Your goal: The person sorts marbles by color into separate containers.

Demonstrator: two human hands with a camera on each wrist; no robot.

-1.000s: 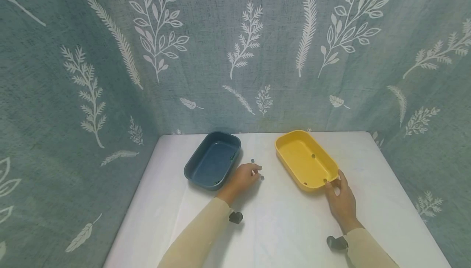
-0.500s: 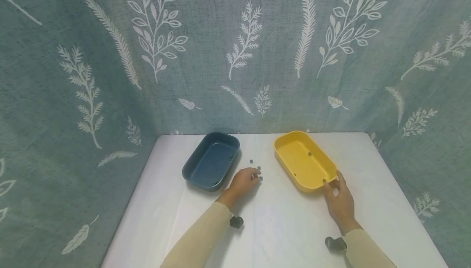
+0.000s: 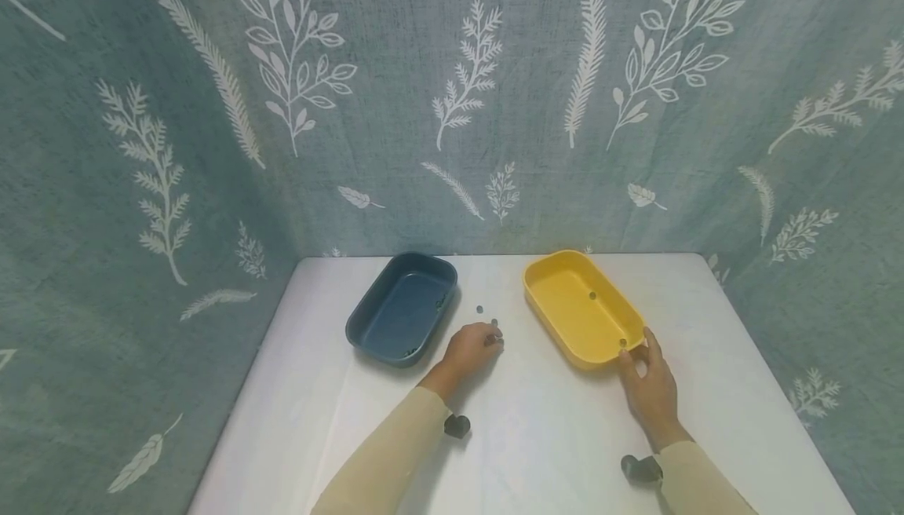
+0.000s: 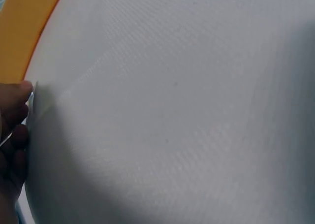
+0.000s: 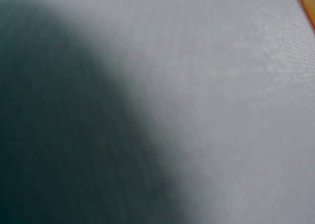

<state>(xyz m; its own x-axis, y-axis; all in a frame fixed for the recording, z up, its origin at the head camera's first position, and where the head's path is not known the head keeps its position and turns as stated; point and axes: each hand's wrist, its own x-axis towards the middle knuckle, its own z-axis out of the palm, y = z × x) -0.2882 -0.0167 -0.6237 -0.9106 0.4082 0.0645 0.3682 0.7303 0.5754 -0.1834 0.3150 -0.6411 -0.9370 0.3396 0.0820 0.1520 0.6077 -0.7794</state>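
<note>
My left hand (image 3: 472, 348) is low over the white table between two trays. Its thumb and index finger pinch a small round grey marble (image 3: 501, 340), mostly covered by the fingertips. Two more marbles lie just beyond: one grey marble (image 3: 494, 323) by the index finger, another marble (image 3: 479, 309) farther back. In the left wrist view the fingers (image 4: 15, 101) show at the left edge. My right hand (image 3: 653, 393) holds the near right corner of the yellow tray (image 3: 558, 334), thumb and fingers on either side. Inside that tray two marbles show, one marble (image 3: 623, 342) beside the thumb.
A dark blue tray (image 3: 367, 315) with some small green pieces (image 3: 411, 352) along its right wall stands left of my left hand. Patterned grey-green cloth (image 3: 395, 107) closes off the back and sides. A dark blurred shape (image 5: 59, 125) fills much of the right wrist view.
My left fingertips have lowered and closed on the nearest marble. A marble at the yellow tray's near left wall has rolled backward and out of sight. The right hand stays on the corner.
</note>
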